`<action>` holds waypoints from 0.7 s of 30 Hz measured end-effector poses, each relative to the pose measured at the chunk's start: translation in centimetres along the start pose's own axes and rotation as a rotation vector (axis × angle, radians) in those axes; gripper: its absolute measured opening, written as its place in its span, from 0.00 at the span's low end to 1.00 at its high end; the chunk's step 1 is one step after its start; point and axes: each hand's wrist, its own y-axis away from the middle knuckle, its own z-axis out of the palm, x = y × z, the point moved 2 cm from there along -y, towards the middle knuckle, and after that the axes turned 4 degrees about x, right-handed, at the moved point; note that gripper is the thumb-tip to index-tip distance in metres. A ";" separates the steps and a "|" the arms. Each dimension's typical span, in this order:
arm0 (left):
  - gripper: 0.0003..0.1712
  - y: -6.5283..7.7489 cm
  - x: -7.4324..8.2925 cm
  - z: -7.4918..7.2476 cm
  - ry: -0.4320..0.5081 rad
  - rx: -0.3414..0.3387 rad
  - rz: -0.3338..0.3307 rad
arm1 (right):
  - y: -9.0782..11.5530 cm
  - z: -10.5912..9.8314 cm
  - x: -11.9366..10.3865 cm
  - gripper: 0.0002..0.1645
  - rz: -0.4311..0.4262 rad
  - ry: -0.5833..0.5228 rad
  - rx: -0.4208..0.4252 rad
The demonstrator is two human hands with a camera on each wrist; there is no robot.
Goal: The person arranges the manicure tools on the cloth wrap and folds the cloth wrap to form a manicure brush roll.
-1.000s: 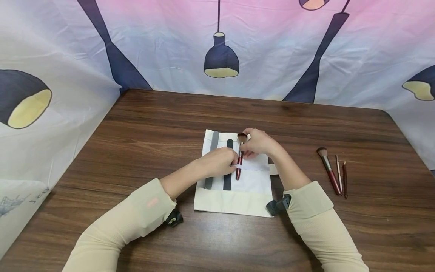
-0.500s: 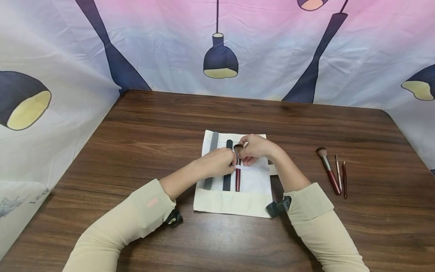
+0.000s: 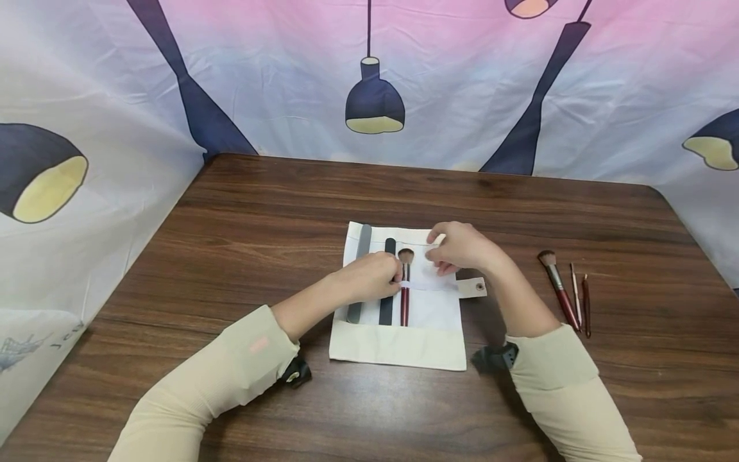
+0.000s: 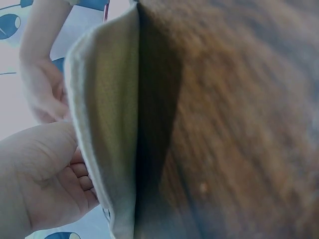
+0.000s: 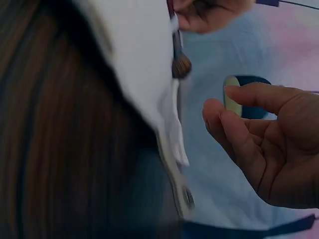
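A cream cloth roll-up case (image 3: 398, 346) lies unfolded on the table. My left hand (image 3: 372, 276) pinches the white elastic band (image 3: 430, 286) that crosses it. Just right of those fingers, a makeup brush (image 3: 405, 308) with a red handle lies under the band, bristles away from me. The right wrist view shows its brown bristles (image 5: 182, 66) too. To its left are a black flat strip (image 3: 386, 312) and a grey flat strip (image 3: 364, 239), both partly covered by the left hand. My right hand (image 3: 464, 247) hovers over the case's upper right, thumb and fingers apart, holding nothing.
On the wooden table (image 3: 277, 205), right of my right arm, lie a larger red-handled brush (image 3: 559, 289), a thin pale-handled tool (image 3: 575, 295) and a thin dark red tool (image 3: 586, 305). A snap tab (image 3: 472, 288) sticks out from the case's right side.
The right hand slid the brush toward me under the band, then let go and moved right. The snap tab now shows fully. The left hand has stayed in place.
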 end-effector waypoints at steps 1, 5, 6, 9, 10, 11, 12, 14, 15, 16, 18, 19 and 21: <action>0.09 0.0 0.0 0.0 0.000 -0.002 -0.003 | 0.6 -0.5 0.4 0.20 -0.004 0.011 0.018; 0.09 0.1 0.1 0.0 0.002 -0.002 -0.004 | 3.3 -3.2 2.6 0.21 -0.019 0.172 0.147; 0.09 0.1 0.1 0.0 0.001 0.001 -0.003 | 4.0 -4.0 3.3 0.22 -0.008 0.217 0.182; 0.10 0.1 0.1 0.0 0.005 0.001 -0.006 | 5.8 -6.1 5.5 0.26 0.046 0.353 0.265; 0.11 0.1 0.1 0.0 0.006 0.003 -0.007 | 6.2 -6.6 6.2 0.27 0.063 0.367 0.269; 0.11 0.1 0.1 0.0 0.007 0.003 -0.010 | 6.5 -7.1 6.9 0.28 0.080 0.379 0.272; 0.11 0.1 0.1 0.0 0.007 0.002 -0.012 | 6.8 -7.5 7.6 0.29 0.098 0.383 0.269; 0.12 0.2 0.1 0.0 0.009 0.000 -0.016 | 7.2 -8.2 8.9 0.31 0.137 0.384 0.260; 0.12 0.2 0.1 0.0 0.009 0.001 -0.015 | 7.3 -8.5 9.4 0.32 0.154 0.388 0.254; 0.13 0.2 0.1 0.0 0.008 0.004 -0.013 | 7.5 -8.7 9.9 0.32 0.173 0.388 0.248; 0.15 0.2 0.2 0.0 0.006 0.002 -0.010 | 7.7 -8.9 10.7 0.33 0.203 0.387 0.232; 0.16 0.2 0.2 0.0 -0.001 0.000 -0.008 | 7.7 -9.0 11.1 0.32 0.213 0.389 0.225; 0.16 0.2 0.3 -0.1 -0.013 -0.002 -0.013 | 7.6 -9.1 11.6 0.31 0.226 0.385 0.209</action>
